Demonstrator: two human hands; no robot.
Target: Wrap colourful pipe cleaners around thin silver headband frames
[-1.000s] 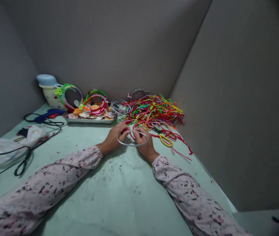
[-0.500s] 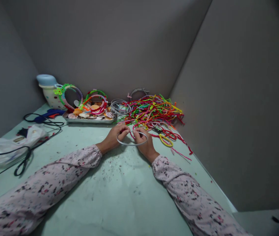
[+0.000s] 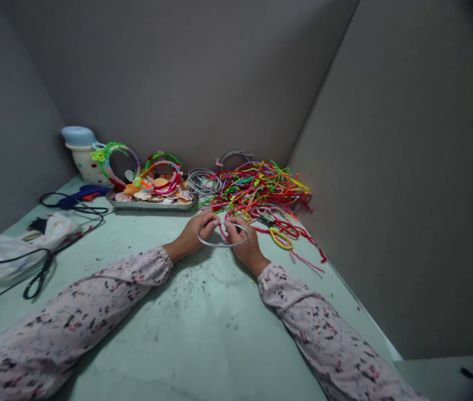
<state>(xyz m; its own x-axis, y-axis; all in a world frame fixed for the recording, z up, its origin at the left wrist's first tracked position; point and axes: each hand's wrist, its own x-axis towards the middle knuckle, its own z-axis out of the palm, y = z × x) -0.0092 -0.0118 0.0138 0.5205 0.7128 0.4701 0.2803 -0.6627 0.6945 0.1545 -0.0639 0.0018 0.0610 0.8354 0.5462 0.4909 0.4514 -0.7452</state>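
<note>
Both my hands meet over the middle of the table at a thin silver-grey ring (image 3: 220, 245). My left hand (image 3: 198, 229) pinches the ring's far side between thumb and fingers. Close beside it, my right hand (image 3: 245, 240) is closed on the same ring. A red-pink pipe cleaner (image 3: 222, 231) shows at the fingertips, by the ring's far side; how it is fixed there is too small to tell. The near side of the ring hangs toward me, apart from the palms.
Behind my hands lie a heap of coloured pipe cleaners (image 3: 261, 186), yellow-handled scissors (image 3: 281, 238) and bare rings (image 3: 204, 181). A metal tray (image 3: 153, 206) holds shells and wrapped hoops (image 3: 163, 177). Leftward are a blue-lidded container (image 3: 84, 156), a plastic bag (image 3: 19, 250) and a black cable (image 3: 48, 262).
The ring has shifted very slightly to the left with my fingers. Both hands keep their hold, and the rest of the table looks the same.
</note>
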